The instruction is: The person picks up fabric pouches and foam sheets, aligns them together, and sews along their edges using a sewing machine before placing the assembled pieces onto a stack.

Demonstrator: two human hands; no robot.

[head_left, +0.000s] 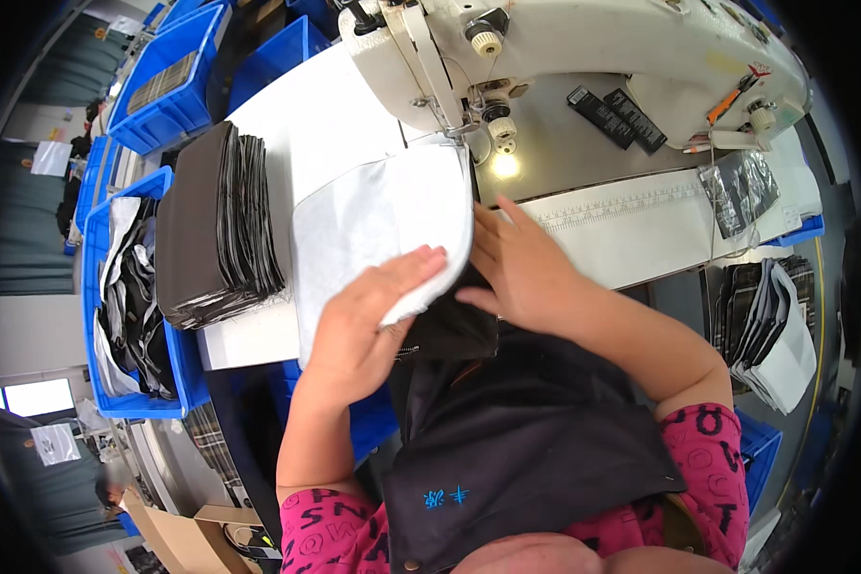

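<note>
A white fabric piece (383,210) with rounded corners and a dark edge lies on the sewing machine table, its top right corner at the needle area of the white sewing machine (564,43). My left hand (359,320) grips its near edge, fingers together on top and the thumb lower down. At its right edge is my right hand (526,268), fingertips against the dark border, thumb stretched apart. Black fabric (459,330) hangs below the white piece, between my hands and my dark apron (536,430). The machine's presser foot is partly hidden.
Left of the work stands a tall stack of dark fabric pieces (201,220). Beyond it, a blue bin (191,368) holds black and white pieces. Two small black packets (617,120), an orange-handled tool (732,100) and a ruler strip (622,199) lie right. Folded pieces (775,330) sit lower right.
</note>
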